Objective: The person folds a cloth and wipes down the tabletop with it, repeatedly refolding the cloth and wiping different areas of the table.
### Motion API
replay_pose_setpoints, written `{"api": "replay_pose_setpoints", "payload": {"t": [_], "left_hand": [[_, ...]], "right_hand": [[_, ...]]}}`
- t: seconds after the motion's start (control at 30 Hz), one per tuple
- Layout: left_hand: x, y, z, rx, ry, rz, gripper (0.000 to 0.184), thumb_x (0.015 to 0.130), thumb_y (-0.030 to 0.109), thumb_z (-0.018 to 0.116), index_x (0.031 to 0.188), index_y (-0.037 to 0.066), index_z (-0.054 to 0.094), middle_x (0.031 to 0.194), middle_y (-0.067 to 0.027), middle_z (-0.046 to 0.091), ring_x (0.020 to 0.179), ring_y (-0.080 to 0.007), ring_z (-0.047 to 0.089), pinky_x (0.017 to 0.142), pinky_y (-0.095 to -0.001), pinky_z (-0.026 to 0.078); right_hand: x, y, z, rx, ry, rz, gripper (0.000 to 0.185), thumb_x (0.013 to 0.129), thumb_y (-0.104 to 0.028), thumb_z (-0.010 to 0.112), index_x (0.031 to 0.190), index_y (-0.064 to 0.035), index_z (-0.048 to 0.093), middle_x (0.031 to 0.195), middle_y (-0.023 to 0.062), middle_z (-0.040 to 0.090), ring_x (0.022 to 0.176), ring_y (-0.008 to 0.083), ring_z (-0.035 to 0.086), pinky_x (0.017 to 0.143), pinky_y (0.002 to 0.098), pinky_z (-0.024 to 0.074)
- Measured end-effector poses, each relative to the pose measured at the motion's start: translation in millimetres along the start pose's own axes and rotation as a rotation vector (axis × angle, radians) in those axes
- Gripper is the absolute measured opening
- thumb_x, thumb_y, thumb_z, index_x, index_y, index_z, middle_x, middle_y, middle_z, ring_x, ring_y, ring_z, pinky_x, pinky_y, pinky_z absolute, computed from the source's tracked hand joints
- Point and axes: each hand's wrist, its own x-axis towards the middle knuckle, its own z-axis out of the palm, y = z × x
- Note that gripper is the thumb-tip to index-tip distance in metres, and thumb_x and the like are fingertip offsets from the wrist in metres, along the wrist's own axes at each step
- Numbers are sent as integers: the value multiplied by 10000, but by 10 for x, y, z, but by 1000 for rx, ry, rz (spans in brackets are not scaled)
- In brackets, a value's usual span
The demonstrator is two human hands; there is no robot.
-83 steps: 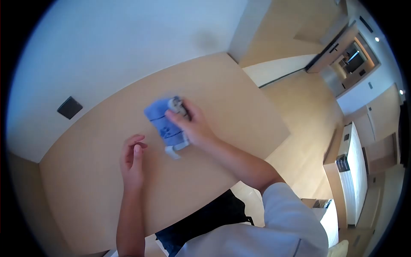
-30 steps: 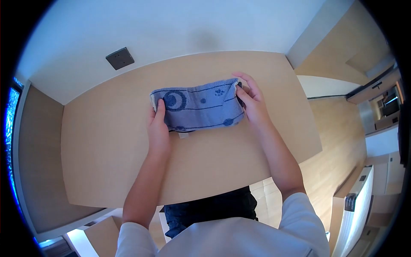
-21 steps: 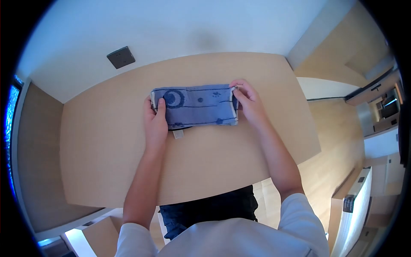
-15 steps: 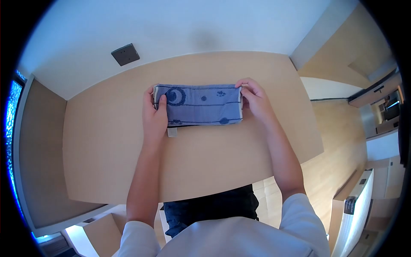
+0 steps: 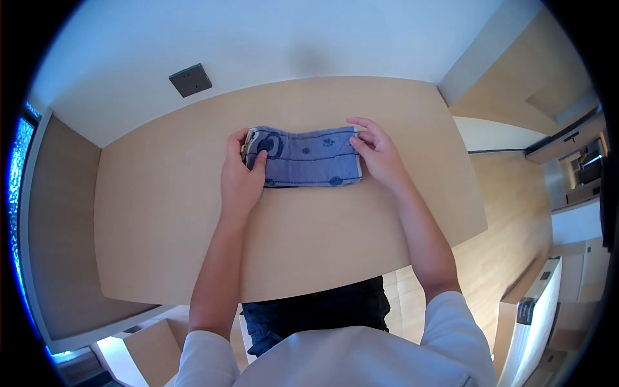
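Note:
A blue folded cloth (image 5: 306,161) with dark stripes, a moon shape and a paw print spans the space between both hands, over the middle of the table (image 5: 161,226). At its left end my left hand (image 5: 241,180) pinches it, the thumb on the front face and the fingers behind; that end is bent up and shows several layer edges. My right hand (image 5: 382,155) holds the right end by its edge between thumb and fingers, with the index finger stretched past the top corner.
A dark wall socket (image 5: 190,80) is on the white wall behind the table. At the left stands a grey-brown panel (image 5: 84,238) beside a bright window. Wooden floor (image 5: 509,193) and a white mattress-like object (image 5: 535,309) lie to the right.
The cloth went from a bunched bundle in my right hand to a strip held by both hands. Lately my left hand has moved slightly right, bending the left end, and the white tag has gone from sight.

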Motion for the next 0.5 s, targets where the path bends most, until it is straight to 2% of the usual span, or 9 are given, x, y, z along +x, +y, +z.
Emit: {"api": "replay_pose_setpoints", "payload": {"t": [0.1, 0.2, 0.3, 0.4, 0.5], "left_hand": [[-14, 134, -14, -82, -68, -59, 513, 1004, -10, 746, 1477, 39, 554, 1357, -130, 677, 1266, -237, 667, 1107, -352, 507], [-37, 219, -21, -69, -67, -77, 501, 999, -13, 749, 1463, 41, 566, 1345, -117, 683, 1227, -212, 675, 1081, -348, 518], [-34, 154, -7, -38, -54, -1, 436, 1018, 25, 748, 1428, 36, 601, 1260, -87, 712, 1135, -166, 682, 1015, -320, 532], [-45, 170, 7, -54, -68, -26, 341, 1047, 89, 748, 1371, 42, 651, 1165, -48, 725, 1044, -125, 667, 950, -282, 526], [-47, 119, 37, -142, -55, 7, 277, 1076, 146, 737, 1330, 47, 685, 1115, -25, 723, 1010, -105, 649, 925, -260, 513]], "right_hand": [[2, 7, 49, 55, 17, -27, 399, 1112, -59, 637, 1504, -129, 612, 1203, 123, 771, 1108, 172, 707, 984, 314, 553], [-32, -67, 70, 7, 16, -55, 412, 1108, -70, 653, 1513, -132, 607, 1206, 122, 765, 1065, 161, 718, 942, 316, 570], [-104, -213, 128, -47, -1, 30, 436, 1093, -63, 676, 1517, -136, 604, 1198, 117, 762, 1022, 149, 728, 884, 313, 586], [-121, -191, 152, -167, -14, -45, 451, 1074, -58, 704, 1509, -138, 613, 1186, 102, 764, 992, 137, 730, 844, 308, 595], [-89, -170, 141, -56, -47, -23, 457, 1063, -52, 717, 1504, -132, 625, 1181, 91, 770, 984, 138, 726, 857, 309, 594]]}}
